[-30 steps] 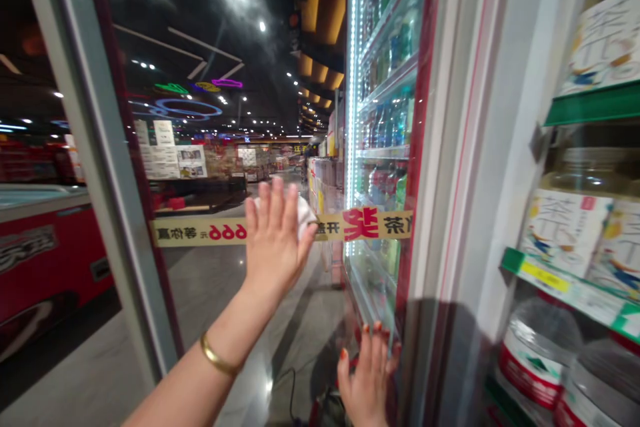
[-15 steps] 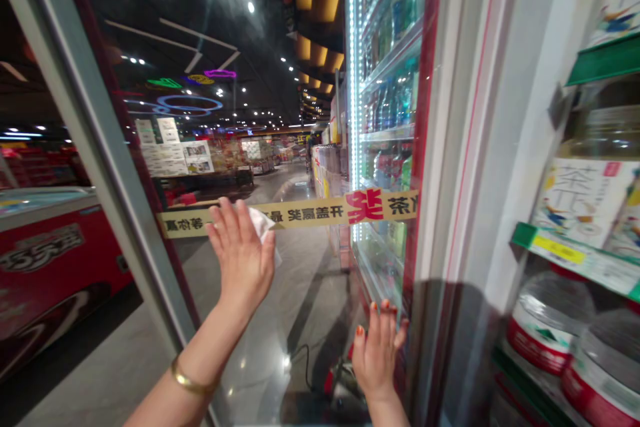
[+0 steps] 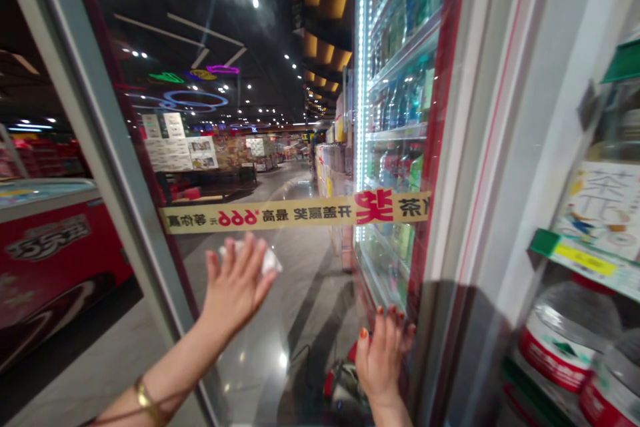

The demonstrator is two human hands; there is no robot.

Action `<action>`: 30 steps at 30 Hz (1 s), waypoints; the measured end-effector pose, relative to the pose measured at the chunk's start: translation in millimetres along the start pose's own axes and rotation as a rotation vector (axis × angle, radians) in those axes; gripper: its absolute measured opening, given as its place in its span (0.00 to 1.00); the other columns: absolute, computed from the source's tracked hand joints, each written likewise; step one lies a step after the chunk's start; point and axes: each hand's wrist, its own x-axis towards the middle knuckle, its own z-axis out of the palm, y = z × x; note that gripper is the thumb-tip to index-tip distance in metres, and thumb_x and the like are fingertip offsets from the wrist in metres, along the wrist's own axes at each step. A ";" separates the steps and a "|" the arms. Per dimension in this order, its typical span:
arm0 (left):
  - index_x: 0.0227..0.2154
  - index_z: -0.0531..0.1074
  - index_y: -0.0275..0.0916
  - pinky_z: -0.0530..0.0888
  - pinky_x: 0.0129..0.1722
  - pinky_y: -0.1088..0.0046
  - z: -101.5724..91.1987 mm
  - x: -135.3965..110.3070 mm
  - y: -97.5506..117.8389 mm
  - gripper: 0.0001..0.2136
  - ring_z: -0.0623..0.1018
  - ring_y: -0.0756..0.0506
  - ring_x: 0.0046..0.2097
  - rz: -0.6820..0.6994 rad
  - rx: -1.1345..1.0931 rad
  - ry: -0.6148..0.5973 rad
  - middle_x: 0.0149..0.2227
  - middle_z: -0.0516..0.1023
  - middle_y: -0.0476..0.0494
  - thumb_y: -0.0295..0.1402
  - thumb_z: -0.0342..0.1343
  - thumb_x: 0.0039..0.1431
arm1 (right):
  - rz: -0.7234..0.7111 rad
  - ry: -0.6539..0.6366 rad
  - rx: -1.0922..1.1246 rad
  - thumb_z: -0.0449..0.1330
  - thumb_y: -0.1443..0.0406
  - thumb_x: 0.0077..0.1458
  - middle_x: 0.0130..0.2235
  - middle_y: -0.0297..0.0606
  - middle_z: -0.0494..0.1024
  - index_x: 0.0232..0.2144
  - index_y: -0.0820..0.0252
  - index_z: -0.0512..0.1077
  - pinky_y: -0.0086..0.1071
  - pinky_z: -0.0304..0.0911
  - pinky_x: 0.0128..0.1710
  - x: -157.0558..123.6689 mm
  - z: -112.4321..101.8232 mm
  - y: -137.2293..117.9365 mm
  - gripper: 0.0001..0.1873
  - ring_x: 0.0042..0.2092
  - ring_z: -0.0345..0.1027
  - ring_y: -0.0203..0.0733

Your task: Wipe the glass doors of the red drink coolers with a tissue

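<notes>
My left hand (image 3: pixel 235 287), with a gold bangle (image 3: pixel 147 402) on its wrist, presses a crumpled white tissue (image 3: pixel 271 263) against a glass door pane (image 3: pixel 280 360). Its fingers are extended, and most of the tissue is hidden behind them. Just above runs a yellow tape strip (image 3: pixel 320 214) with mirrored lettering in black and red. My right hand (image 3: pixel 381 357), lower and to the right, rests flat with fingers stretched on the glass near the door's right frame; nothing shows in it.
Shelves with packaged bottles (image 3: pixel 600 213) and red-labelled jars (image 3: pixel 563 337) stand close on my right. Beyond the glass are a lit drinks fridge (image 3: pixel 400 120) and a store aisle. A red chest freezer (image 3: pixel 60 247) stands at left. A grey frame bar (image 3: pixel 107 140) slants along the pane's left.
My left hand has slid down with the tissue, from over the yellow strip to below it, uncovering red digits. The right hand stays at about the same spot. The view has shifted slightly.
</notes>
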 end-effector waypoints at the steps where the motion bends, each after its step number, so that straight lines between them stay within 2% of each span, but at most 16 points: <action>1: 0.80 0.36 0.45 0.30 0.79 0.40 -8.3 37.2 -10.7 0.38 0.30 0.35 0.82 -0.177 -0.004 0.008 0.82 0.35 0.42 0.44 0.49 0.77 | -0.001 0.014 -0.002 0.52 0.64 0.73 0.71 0.66 0.66 0.79 0.65 0.47 0.73 0.48 0.73 -0.4 0.8 0.4 0.39 0.75 0.55 0.68; 2: 0.80 0.32 0.41 0.31 0.78 0.34 -14.7 66.8 -17.4 0.38 0.28 0.29 0.81 -0.301 -0.025 -0.003 0.82 0.28 0.38 0.44 0.46 0.78 | -0.002 0.026 -0.006 0.52 0.64 0.73 0.71 0.67 0.66 0.79 0.66 0.47 0.74 0.48 0.73 -1.1 1.8 1.3 0.39 0.75 0.54 0.69; 3: 0.80 0.31 0.39 0.31 0.77 0.32 -18.6 86.0 -19.4 0.38 0.29 0.27 0.81 -0.358 -0.030 0.030 0.82 0.27 0.36 0.44 0.45 0.79 | -0.003 0.033 -0.010 0.52 0.63 0.73 0.71 0.67 0.66 0.79 0.66 0.48 0.75 0.47 0.73 -1.9 2.9 2.8 0.38 0.76 0.53 0.70; 5: 0.80 0.31 0.38 0.32 0.79 0.37 -17.4 90.5 -8.9 0.38 0.31 0.28 0.81 -0.360 -0.039 0.075 0.82 0.26 0.36 0.44 0.43 0.79 | -0.001 0.040 -0.018 0.50 0.62 0.74 0.71 0.67 0.66 0.79 0.65 0.48 0.76 0.48 0.73 -3.5 5.3 7.0 0.37 0.76 0.53 0.72; 8: 0.80 0.35 0.40 0.33 0.81 0.56 3.0 34.1 32.7 0.38 0.33 0.40 0.82 -0.137 -0.025 0.103 0.83 0.30 0.41 0.45 0.46 0.77 | 0.030 0.052 -0.006 0.48 0.59 0.75 0.72 0.65 0.65 0.80 0.61 0.48 0.82 0.49 0.70 -4.9 7.8 9.2 0.37 0.75 0.55 0.75; 10: 0.80 0.39 0.39 0.36 0.82 0.59 19.2 -14.3 62.9 0.40 0.37 0.41 0.83 0.024 -0.039 0.090 0.83 0.34 0.42 0.49 0.48 0.76 | 0.069 0.090 0.031 0.52 0.59 0.73 0.76 0.60 0.59 0.79 0.58 0.50 0.81 0.54 0.70 -4.7 9.0 0.7 0.38 0.76 0.52 0.76; 12: 0.80 0.44 0.37 0.40 0.82 0.58 31.1 -49.8 85.1 0.38 0.40 0.41 0.83 0.067 -0.048 0.014 0.82 0.40 0.41 0.43 0.50 0.75 | 0.018 0.162 0.106 0.56 0.59 0.71 0.79 0.50 0.53 0.79 0.53 0.53 0.74 0.63 0.68 -2.1 9.9 -19.3 0.38 0.78 0.49 0.73; 15: 0.80 0.39 0.35 0.60 0.78 0.57 38.0 -65.2 98.5 0.37 0.49 0.40 0.82 -0.007 -0.274 -0.072 0.81 0.44 0.33 0.38 0.47 0.75 | -0.229 0.167 0.259 0.55 0.59 0.71 0.78 0.36 0.57 0.79 0.40 0.50 0.53 0.75 0.63 13.6 7.7 -63.2 0.39 0.77 0.55 0.58; 17: 0.79 0.30 0.33 0.71 0.71 0.60 35.2 -55.9 95.1 0.38 0.57 0.42 0.80 -0.048 -0.486 -0.056 0.81 0.40 0.27 0.37 0.43 0.77 | -0.371 -0.003 0.356 0.51 0.53 0.73 0.78 0.40 0.60 0.81 0.46 0.43 0.47 0.75 0.63 34.9 1.5 -87.5 0.40 0.76 0.58 0.54; 19: 0.79 0.27 0.34 0.73 0.69 0.63 25.6 -39.6 82.3 0.38 0.59 0.44 0.79 -0.010 -0.581 0.017 0.81 0.37 0.27 0.31 0.43 0.75 | -0.447 -0.164 0.369 0.44 0.47 0.75 0.77 0.53 0.58 0.80 0.62 0.42 0.48 0.72 0.65 62.3 -6.9 -96.2 0.43 0.77 0.57 0.56; 21: 0.80 0.34 0.39 0.67 0.74 0.62 10.5 -22.4 59.8 0.40 0.55 0.43 0.80 0.098 -0.529 0.119 0.82 0.37 0.35 0.25 0.45 0.70 | -0.516 -0.193 0.270 0.40 0.42 0.75 0.77 0.57 0.58 0.79 0.70 0.45 0.48 0.67 0.69 91.2 -15.0 -86.8 0.47 0.78 0.54 0.56; 24: 0.79 0.47 0.46 0.51 0.81 0.58 -12.6 -2.7 16.0 0.39 0.47 0.42 0.82 0.090 -0.333 0.202 0.82 0.41 0.47 0.25 0.51 0.68 | -0.587 -0.145 0.042 0.50 0.44 0.73 0.78 0.50 0.58 0.79 0.65 0.48 0.50 0.55 0.76 136.4 -25.2 -53.8 0.46 0.79 0.48 0.55; 25: 0.79 0.48 0.46 0.46 0.82 0.58 -17.7 1.3 2.6 0.38 0.46 0.43 0.82 0.035 -0.272 0.211 0.82 0.43 0.48 0.28 0.52 0.70 | -0.540 -0.135 -0.031 0.53 0.46 0.73 0.79 0.50 0.54 0.80 0.65 0.46 0.54 0.51 0.77 152.8 -28.3 -44.2 0.46 0.80 0.45 0.57; 27: 0.79 0.50 0.44 0.40 0.82 0.59 -22.8 4.9 -16.4 0.36 0.45 0.44 0.82 -0.045 -0.188 0.220 0.81 0.47 0.48 0.35 0.54 0.73 | -0.303 -0.101 -0.153 0.52 0.52 0.73 0.80 0.54 0.44 0.80 0.68 0.38 0.63 0.46 0.78 186.3 -33.5 -35.9 0.46 0.81 0.37 0.63; 29: 0.78 0.52 0.44 0.40 0.82 0.58 -23.9 4.1 -22.8 0.34 0.46 0.44 0.82 -0.040 -0.149 0.232 0.80 0.51 0.49 0.41 0.54 0.74 | -0.047 -0.068 -0.218 0.50 0.54 0.73 0.81 0.56 0.35 0.80 0.68 0.31 0.71 0.47 0.75 212.0 -35.8 -45.2 0.47 0.81 0.30 0.70; 30: 0.78 0.52 0.45 0.40 0.82 0.56 -24.3 2.8 -22.2 0.34 0.47 0.44 0.82 -0.033 -0.139 0.234 0.80 0.52 0.49 0.42 0.53 0.74 | 0.013 -0.061 -0.233 0.50 0.54 0.73 0.81 0.56 0.33 0.80 0.67 0.29 0.75 0.48 0.74 218.3 -35.7 -54.7 0.48 0.81 0.26 0.73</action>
